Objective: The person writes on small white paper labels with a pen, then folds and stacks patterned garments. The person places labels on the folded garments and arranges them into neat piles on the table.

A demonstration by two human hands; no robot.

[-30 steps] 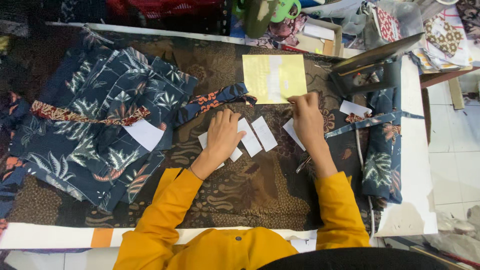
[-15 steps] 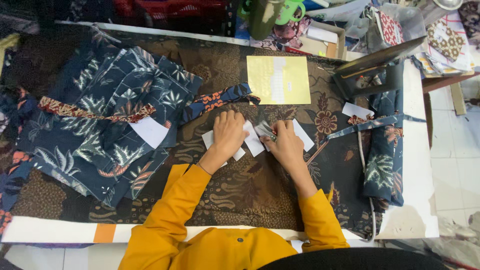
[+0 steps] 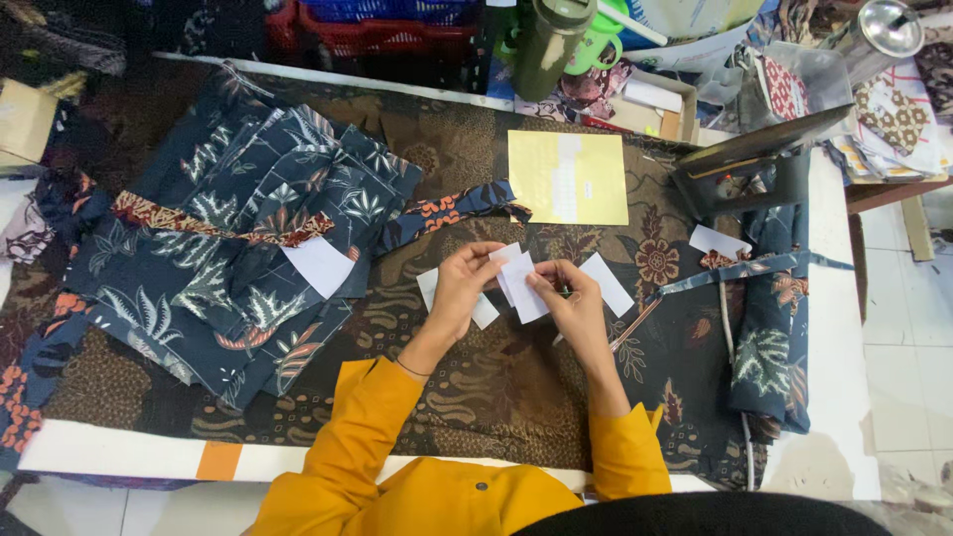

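Left hand (image 3: 465,288) and right hand (image 3: 571,298) pinch small white paper slips (image 3: 521,286) between them, upright, apparently several, above brown batik cloth (image 3: 496,387).

Mustard-yellow long sleeves, small front button; thin dark band on left wrist (image 3: 411,369).

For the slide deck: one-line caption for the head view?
Both hands, left hand and right hand, hold small white paper slips above a patterned brown cloth, beside dark blue floral fabric pieces.
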